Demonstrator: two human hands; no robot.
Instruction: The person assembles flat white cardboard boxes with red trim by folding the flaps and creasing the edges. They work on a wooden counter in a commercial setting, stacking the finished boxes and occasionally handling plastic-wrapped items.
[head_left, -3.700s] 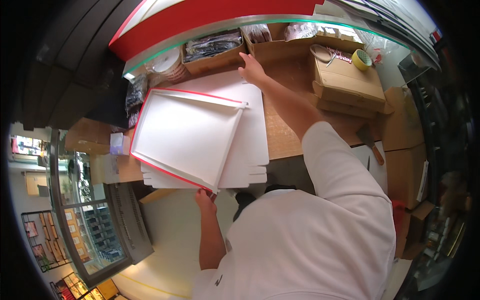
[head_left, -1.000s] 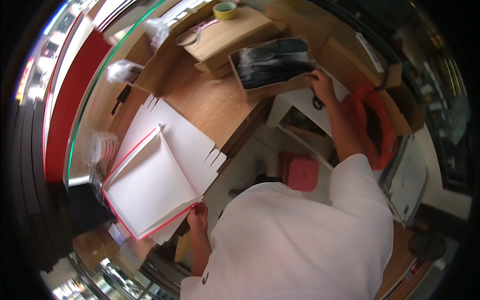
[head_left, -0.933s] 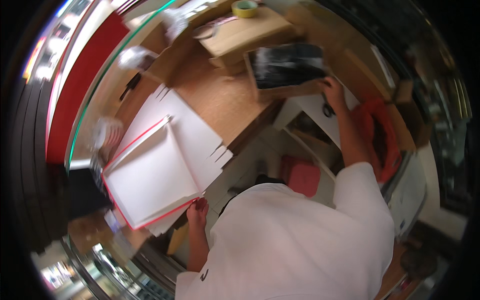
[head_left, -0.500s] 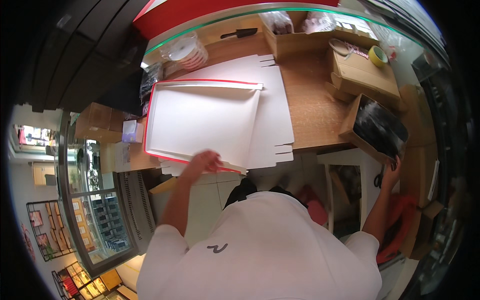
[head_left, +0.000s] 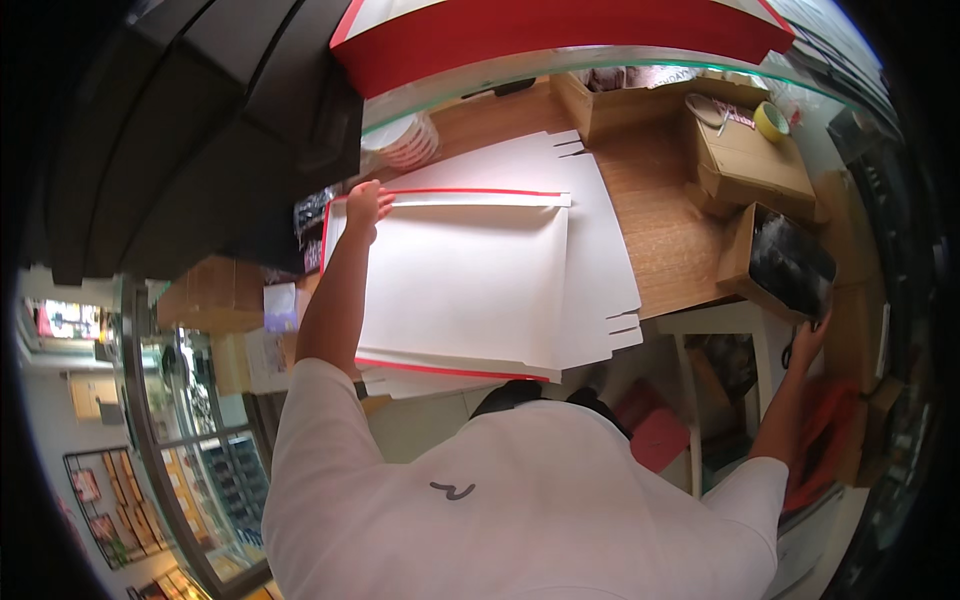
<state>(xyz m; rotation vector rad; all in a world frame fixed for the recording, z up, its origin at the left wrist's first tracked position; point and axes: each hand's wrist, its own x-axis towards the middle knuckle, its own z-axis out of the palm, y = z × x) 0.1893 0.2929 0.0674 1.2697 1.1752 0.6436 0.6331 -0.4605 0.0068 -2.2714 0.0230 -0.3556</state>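
A white cardboard box piece with red edges (head_left: 470, 280) lies on the table, with low raised walls on its left, far and near sides; its right side lies flat. My left hand (head_left: 368, 207) is at its far left corner, fingers bent over the rim there. Beneath it are flat white cardboard sheets (head_left: 600, 260) with slotted ends. Off to the right, my right hand (head_left: 812, 338) grips the near edge of a small open brown carton (head_left: 742, 250). Something black and shiny (head_left: 795, 265) fills that carton. The right fingertips are partly hidden.
Dark stacked boxes (head_left: 180, 150) rise at the left. A red box (head_left: 560, 45) stands on a glass shelf above the far edge. Behind the small carton are a closed brown carton (head_left: 755, 160) and a yellow tape roll (head_left: 771, 121). A stack of round white-and-red items (head_left: 405, 142) is at the back left.
My left hand has gone from the near wall of the red-edged box to its far left corner. My right hand stays at the small carton. The head view has shifted.
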